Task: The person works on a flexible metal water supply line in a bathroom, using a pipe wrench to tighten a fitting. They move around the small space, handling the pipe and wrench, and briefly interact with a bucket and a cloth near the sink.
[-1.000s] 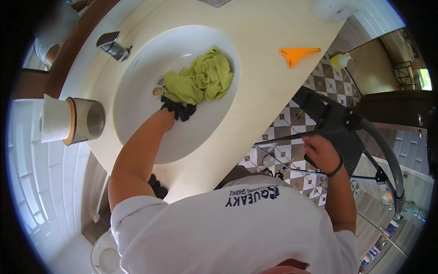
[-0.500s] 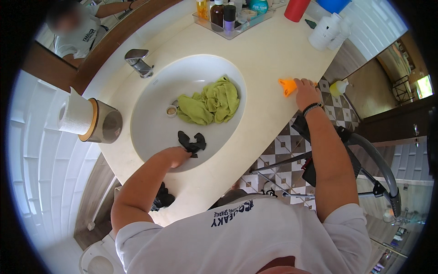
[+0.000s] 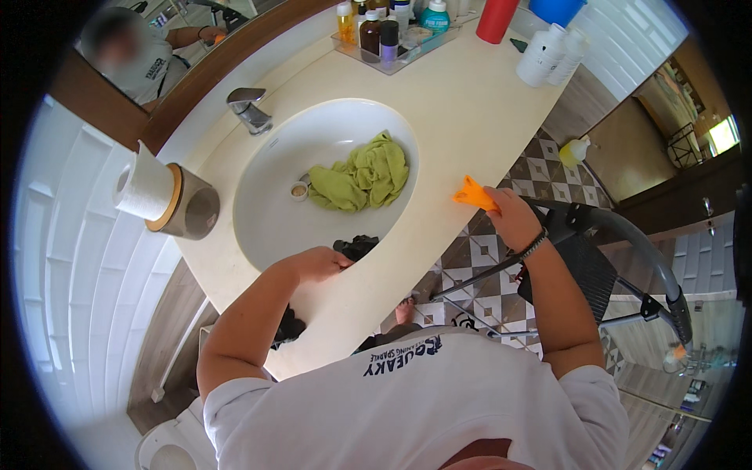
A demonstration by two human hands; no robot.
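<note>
My left hand (image 3: 319,265) is closed at the basin's near rim, gripping one end of a crumpled black cloth (image 3: 356,247) that bunches over the rim. A bright orange, floppy, cloth-like piece (image 3: 474,193) sticks out of my closed right hand (image 3: 517,219) at the counter's right edge; its exact kind is unclear. Inside the white oval sink (image 3: 270,227) lies a wadded lime-green cloth (image 3: 364,174), beside the drain (image 3: 298,190). More black material (image 3: 290,325) hangs by the counter's near edge, partly behind my left forearm.
A chrome faucet (image 3: 250,111) stands behind the sink. Left of it is a paper roll (image 3: 146,190) on a holder. A clear tray (image 3: 395,64) of bottles, a red container (image 3: 497,19) and white bottles (image 3: 542,56) occupy the far counter. A black-framed chair (image 3: 576,266) stands right.
The black cloth has moved right and is bunched closer to the near rim, my left hand moving with it. My right hand has drawn the orange piece nearer along the counter edge.
</note>
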